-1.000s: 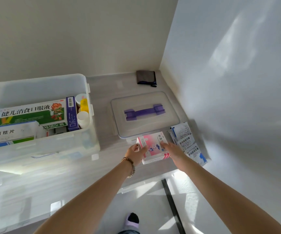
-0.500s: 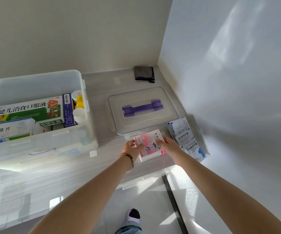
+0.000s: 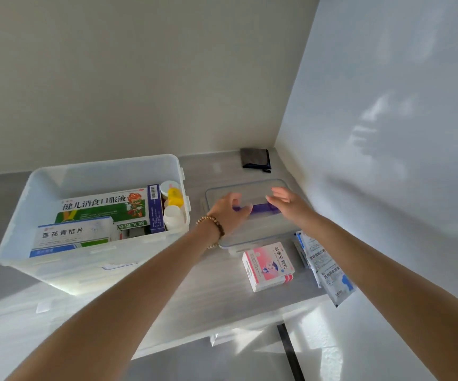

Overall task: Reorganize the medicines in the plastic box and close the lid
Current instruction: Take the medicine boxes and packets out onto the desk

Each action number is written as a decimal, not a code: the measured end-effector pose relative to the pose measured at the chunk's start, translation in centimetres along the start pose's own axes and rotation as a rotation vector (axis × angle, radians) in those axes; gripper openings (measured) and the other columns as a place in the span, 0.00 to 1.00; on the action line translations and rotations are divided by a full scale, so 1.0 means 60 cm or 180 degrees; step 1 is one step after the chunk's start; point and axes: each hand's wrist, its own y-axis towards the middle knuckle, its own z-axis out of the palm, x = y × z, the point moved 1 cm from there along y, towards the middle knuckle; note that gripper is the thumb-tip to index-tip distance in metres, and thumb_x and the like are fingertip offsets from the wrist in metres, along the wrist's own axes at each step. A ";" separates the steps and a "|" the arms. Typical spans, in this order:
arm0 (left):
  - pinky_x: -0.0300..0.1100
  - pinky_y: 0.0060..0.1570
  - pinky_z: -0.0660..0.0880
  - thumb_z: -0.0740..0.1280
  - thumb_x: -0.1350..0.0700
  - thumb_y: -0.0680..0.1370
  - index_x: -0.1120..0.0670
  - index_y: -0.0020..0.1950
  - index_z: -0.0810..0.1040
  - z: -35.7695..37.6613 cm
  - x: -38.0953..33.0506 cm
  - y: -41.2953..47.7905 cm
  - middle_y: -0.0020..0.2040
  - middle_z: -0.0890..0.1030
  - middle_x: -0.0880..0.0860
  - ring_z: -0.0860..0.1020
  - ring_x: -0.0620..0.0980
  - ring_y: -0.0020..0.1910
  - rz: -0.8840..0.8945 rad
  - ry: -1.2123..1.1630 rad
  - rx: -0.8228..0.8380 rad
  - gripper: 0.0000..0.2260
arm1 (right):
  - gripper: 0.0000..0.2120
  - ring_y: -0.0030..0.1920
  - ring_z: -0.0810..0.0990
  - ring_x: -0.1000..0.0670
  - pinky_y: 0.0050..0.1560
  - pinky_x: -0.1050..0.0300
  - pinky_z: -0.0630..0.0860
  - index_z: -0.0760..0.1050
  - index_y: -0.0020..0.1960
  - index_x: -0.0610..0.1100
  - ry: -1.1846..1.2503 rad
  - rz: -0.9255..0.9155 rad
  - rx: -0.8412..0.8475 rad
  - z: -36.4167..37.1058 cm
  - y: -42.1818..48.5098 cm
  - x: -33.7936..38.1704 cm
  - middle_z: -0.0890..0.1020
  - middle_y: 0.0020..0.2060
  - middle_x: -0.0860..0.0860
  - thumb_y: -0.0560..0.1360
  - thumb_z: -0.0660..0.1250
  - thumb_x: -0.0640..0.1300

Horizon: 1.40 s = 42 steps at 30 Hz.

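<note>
The clear plastic box [image 3: 43, 259] stands open on the left, holding a green-and-white carton [image 3: 98, 206], a white-and-blue carton [image 3: 71, 235], a purple carton [image 3: 155, 210] and small bottles [image 3: 174, 198]. Its clear lid [image 3: 261, 235] with a purple handle [image 3: 261, 209] lies flat to the right. My left hand [image 3: 229, 213] hovers over the handle's left end, fingers apart. Over the handle's right end is my right hand [image 3: 291, 206], also open. A stack of pink medicine boxes [image 3: 269, 266] lies in front of the lid, with white-and-blue sachets [image 3: 324, 266] beside it.
A dark folded cloth [image 3: 255, 158] lies in the back corner. The wall [image 3: 387, 160] runs close along the right of the grey table [image 3: 195, 295]. The table's front edge is just below the pink boxes, with floor beneath.
Both hands have let go of the pink boxes, which now lie on the table. The hands moved away from me to above the lid's handle.
</note>
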 end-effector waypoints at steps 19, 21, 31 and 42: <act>0.47 0.71 0.58 0.57 0.41 0.77 0.52 0.71 0.64 -0.419 0.277 -0.148 0.70 0.69 0.51 0.64 0.51 0.70 -0.0380 0.2189 -0.0900 0.25 | 0.21 0.61 0.75 0.47 0.61 0.54 0.71 0.72 0.64 0.44 -0.0229 0.0266 0.1433 0.379 0.008 0.252 0.76 0.62 0.49 0.77 0.61 0.56; 0.45 0.73 0.51 0.55 0.40 0.77 0.51 0.71 0.64 -0.423 0.302 -0.155 0.70 0.68 0.50 0.61 0.50 0.72 -0.0257 0.2453 -0.0746 0.26 | 0.23 0.59 0.75 0.47 0.57 0.55 0.73 0.72 0.64 0.45 -0.0210 0.0482 0.1376 0.403 0.012 0.236 0.76 0.61 0.50 0.75 0.62 0.59; 0.57 0.73 0.42 0.48 0.34 0.76 0.46 0.70 0.65 -0.428 0.322 -0.137 0.69 0.72 0.46 0.62 0.48 0.73 -0.0121 0.2760 -0.0537 0.28 | 0.23 0.55 0.79 0.43 0.47 0.53 0.78 0.69 0.65 0.45 -0.0271 0.0976 0.0912 0.432 0.007 0.219 0.78 0.60 0.42 0.74 0.67 0.53; 0.59 0.72 0.39 0.45 0.34 0.77 0.44 0.71 0.63 -0.422 0.303 -0.146 0.69 0.71 0.51 0.63 0.52 0.72 -0.0249 0.3494 -0.0247 0.27 | 0.24 0.52 0.81 0.44 0.43 0.52 0.78 0.73 0.60 0.47 0.1684 0.1611 0.0658 0.455 0.015 0.218 0.82 0.52 0.45 0.68 0.75 0.49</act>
